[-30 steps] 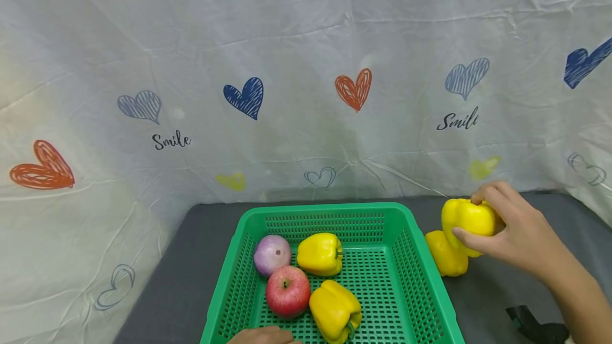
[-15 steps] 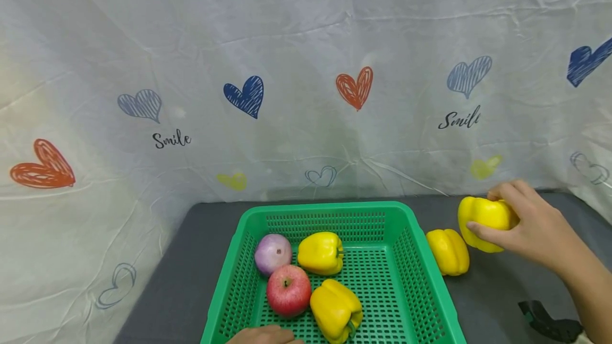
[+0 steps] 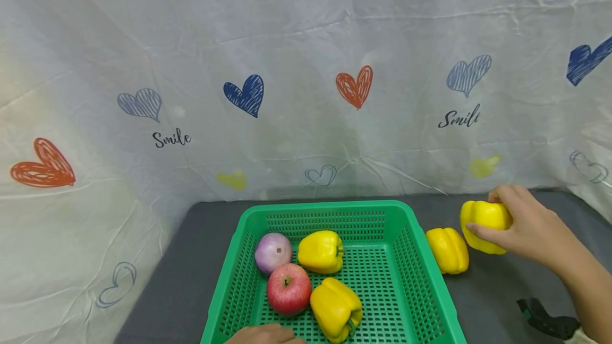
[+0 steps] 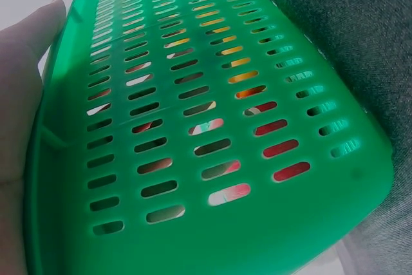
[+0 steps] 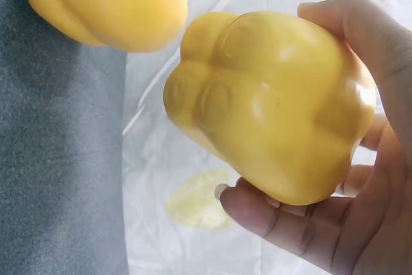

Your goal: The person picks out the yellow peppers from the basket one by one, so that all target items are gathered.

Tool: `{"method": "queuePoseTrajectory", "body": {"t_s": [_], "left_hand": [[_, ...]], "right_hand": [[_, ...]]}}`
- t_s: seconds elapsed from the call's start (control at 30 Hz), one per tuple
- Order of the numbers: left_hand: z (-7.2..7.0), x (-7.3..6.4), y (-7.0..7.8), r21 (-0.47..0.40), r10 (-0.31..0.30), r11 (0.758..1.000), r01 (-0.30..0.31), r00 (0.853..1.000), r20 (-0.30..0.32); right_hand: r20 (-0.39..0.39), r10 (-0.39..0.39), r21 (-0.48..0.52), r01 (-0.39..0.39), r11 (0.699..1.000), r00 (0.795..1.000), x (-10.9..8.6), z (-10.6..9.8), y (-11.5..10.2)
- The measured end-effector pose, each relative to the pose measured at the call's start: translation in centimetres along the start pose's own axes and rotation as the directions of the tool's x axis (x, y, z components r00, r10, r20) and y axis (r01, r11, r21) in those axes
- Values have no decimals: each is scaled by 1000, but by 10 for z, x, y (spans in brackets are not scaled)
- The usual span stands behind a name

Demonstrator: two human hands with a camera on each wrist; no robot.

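Note:
Up off the dark cloth at the right, my right hand grips a yellow bell pepper, thumb on one side and fingers on the other. The right wrist view has this bell pepper large, its lobed end towards the camera. Just left of it, a second yellow bell pepper lies beside the green basket. My left hand holds the basket's near rim; only part of the hand shows. Inside the basket are a purple onion, a red apple and two yellow bell peppers.
A dark grey cloth covers the table under the basket. Behind it hangs a pale curtain printed with hearts and the word "Smile". A black strap is at the right wrist.
My right hand has moved right with its bell pepper, away from the one lying beside the basket, then sunk slightly. My left hand has stayed at the basket's near rim.

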State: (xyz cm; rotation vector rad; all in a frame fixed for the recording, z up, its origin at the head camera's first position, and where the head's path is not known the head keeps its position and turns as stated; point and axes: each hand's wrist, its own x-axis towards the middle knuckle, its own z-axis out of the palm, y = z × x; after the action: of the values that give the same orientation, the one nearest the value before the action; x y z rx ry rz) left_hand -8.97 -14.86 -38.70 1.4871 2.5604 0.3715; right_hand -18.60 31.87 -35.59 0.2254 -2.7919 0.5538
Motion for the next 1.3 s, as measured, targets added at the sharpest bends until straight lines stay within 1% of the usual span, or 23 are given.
{"method": "queuePoseTrajectory", "body": {"t_s": [0.07,0.13,0.27,0.37,0.43,0.6,0.83,0.9,1.03,1.2,1.3], "left_hand": [[1,0,0,5,1,1000,-1,1000,-13],[1,0,-1,11,1,1000,-1,1000,-3],[2,0,0,-2,0,1000,0,1000,-19],[2,1,2,-37,-15,999,14,999,-31],[2,1,2,-39,-21,999,20,999,-30],[2,0,2,-10,-22,1000,21,999,-33],[2,1,3,-12,-25,1000,24,999,-43],[2,1,3,-11,-25,1000,25,999,-37],[2,1,2,-11,-16,1000,16,999,-32],[3,0,0,-15,-16,1000,16,1000,-10],[3,1,-1,22,8,1000,-7,1000,-26]], "right_hand": [[19,10,8,-11,1000,1000,0,0,2],[48,16,21,-17,1000,999,0,0,3],[113,26,49,-31,998,993,0,2,5],[153,38,55,-46,997,988,-1,3,6],[168,48,42,-56,998,985,-1,3,6],[199,58,-13,-57,998,978,-2,5,10],[278,62,-38,-54,998,959,-2,11,10],[295,62,-43,-51,998,953,-2,13,11],[319,47,-49,-33,998,947,-1,17,12],[324,32,-42,-19,999,946,-1,18,15],[319,26,-39,-14,999,947,-1,18,17]]}}
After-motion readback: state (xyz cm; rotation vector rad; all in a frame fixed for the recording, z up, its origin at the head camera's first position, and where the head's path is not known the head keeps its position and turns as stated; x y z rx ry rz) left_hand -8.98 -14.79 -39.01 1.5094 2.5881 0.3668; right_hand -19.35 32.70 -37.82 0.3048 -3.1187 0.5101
